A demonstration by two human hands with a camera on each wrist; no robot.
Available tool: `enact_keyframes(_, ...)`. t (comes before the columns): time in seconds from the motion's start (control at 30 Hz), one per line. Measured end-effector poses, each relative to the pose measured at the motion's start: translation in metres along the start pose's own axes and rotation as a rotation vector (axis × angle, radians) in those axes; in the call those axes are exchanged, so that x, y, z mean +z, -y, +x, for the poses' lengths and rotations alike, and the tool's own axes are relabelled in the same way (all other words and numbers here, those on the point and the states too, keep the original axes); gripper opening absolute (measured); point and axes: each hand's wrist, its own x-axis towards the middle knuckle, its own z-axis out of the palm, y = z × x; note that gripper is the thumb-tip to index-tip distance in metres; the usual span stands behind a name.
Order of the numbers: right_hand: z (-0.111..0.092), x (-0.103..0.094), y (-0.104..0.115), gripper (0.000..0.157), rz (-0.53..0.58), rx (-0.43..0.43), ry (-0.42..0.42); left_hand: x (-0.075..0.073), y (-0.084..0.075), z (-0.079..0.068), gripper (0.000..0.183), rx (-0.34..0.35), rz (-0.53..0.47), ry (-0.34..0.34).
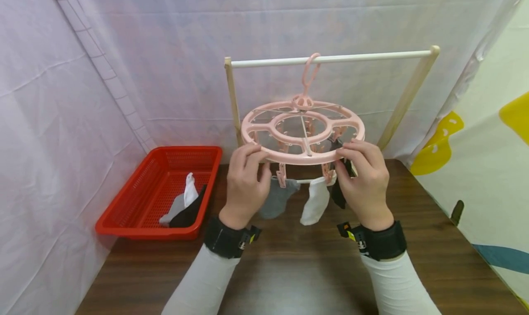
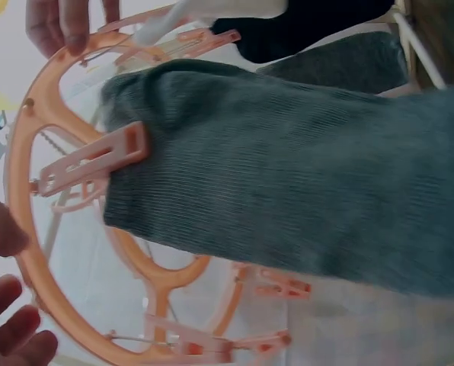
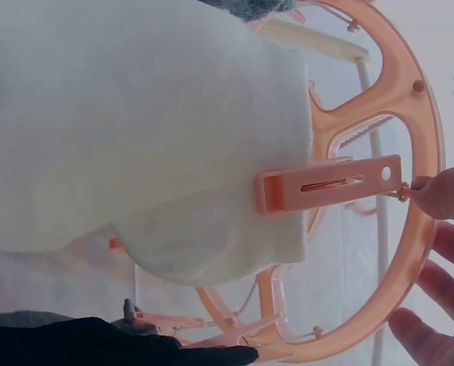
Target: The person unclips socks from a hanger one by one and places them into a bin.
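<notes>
A round pink clip hanger hangs by its hook from a white rod. My left hand holds the front left of its rim, fingers over the top and thumb below. On the front right, my right hand pinches the rim, its thumb beside a clip's joint. A grey sock hangs from a clip near my left hand. Near the right one, a clip grips a white sock. A black sock hangs partly hidden behind my right hand.
A red basket stands on the left of the brown wooden table. Inside it lie a white sock, a grey sock and a black sock. Wooden posts carry the white rod in front of a pale curtain.
</notes>
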Motion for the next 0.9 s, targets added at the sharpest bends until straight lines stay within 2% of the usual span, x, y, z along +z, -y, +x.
enact_keyframes(0.17,0.000,-0.001,-0.001,0.011,0.000,0.008,-0.006,0.001,0.003,-0.015,0.018,-0.011,-0.025,-0.062)
enact_keyframes(0.3,0.000,-0.002,-0.001,0.011,0.001,0.014,-0.001,0.005,0.006,-0.033,0.025,-0.076,-0.118,-0.034)
enact_keyframes(0.43,0.000,-0.002,-0.001,0.011,0.005,0.025,0.000,0.014,0.006,-0.052,0.039,-0.194,-0.251,0.080)
enact_keyframes(0.6,-0.001,-0.002,-0.002,0.012,0.007,0.042,-0.006,0.024,0.007,-0.068,0.056,-0.387,-0.425,0.319)
enact_keyframes(0.7,-0.001,-0.002,-0.003,0.013,0.008,0.050,-0.004,0.028,0.007,-0.073,0.059,-0.461,-0.505,0.423)
enact_keyframes(0.77,-0.002,-0.002,-0.003,0.013,0.008,0.055,-0.001,0.029,0.007,-0.075,0.055,-0.494,-0.537,0.457)
enact_keyframes(0.9,-0.003,-0.002,-0.004,0.012,0.007,0.063,0.007,0.029,0.003,-0.074,0.039,-0.563,-0.591,0.450)
